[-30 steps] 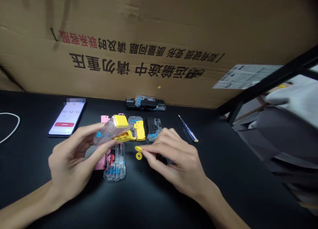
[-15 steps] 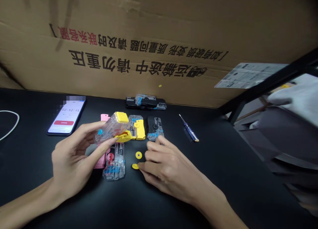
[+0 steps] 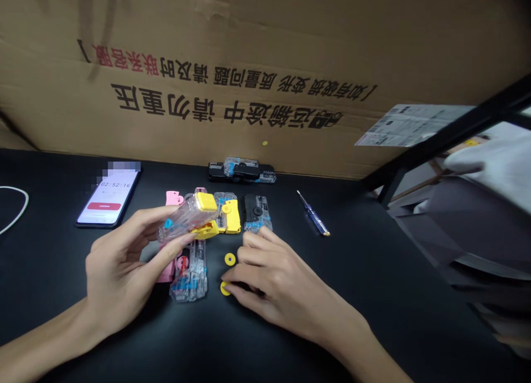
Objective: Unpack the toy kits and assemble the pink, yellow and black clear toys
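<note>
My left hand point(image 3: 120, 261) is closed around a clear plastic toy body with yellow parts point(image 3: 187, 217), held tilted above the desk. A yellow block caps its far end, and my thumb presses near a yellow piece at its lower side. My right hand point(image 3: 274, 283) pinches a small round yellow disc point(image 3: 224, 289) between thumb and index finger, close to the desk. Just beyond that disc lies a yellow ring point(image 3: 229, 259) with a dark centre. Under and beside my left hand rests a clear and pink toy body point(image 3: 188, 278), partly covered.
Farther back lie a clear toy with yellow parts point(image 3: 230, 214), a clear and black one point(image 3: 257, 212) and a stack of black and clear ones point(image 3: 241, 170). A screwdriver point(image 3: 314, 214) is at right, a phone point(image 3: 108, 197) at left. A cardboard box point(image 3: 257, 51) stands behind.
The yellow disc between my right fingers has turned, showing more of its face, and sits slightly nearer to me. My left hand keeps its hold almost unmoved.
</note>
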Motion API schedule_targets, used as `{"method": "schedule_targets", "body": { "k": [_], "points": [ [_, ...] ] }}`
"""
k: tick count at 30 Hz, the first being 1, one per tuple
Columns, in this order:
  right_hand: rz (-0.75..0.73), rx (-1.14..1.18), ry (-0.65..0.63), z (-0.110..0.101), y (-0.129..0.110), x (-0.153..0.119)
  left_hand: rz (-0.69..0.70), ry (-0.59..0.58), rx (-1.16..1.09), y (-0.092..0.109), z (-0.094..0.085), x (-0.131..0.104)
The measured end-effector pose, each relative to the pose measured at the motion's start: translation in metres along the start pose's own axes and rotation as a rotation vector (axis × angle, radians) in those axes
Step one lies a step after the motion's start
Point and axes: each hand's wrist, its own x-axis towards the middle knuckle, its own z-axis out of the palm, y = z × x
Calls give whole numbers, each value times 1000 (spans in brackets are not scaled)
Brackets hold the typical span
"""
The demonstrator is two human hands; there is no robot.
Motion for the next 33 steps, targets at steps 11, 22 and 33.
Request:
{"method": "schedule_targets", "body": {
  "k": [11,22,33],
  "points": [
    [274,-1,-57,-7,-1,3,3,-17,22,-2,-1,-2],
    [325,-21,-59,-5,-1,2,43,-28,18,-6,-1,-2],
    [294,-7,167,-20,-2,1,-216,275,89,55,-17,-21]
  ]
}}
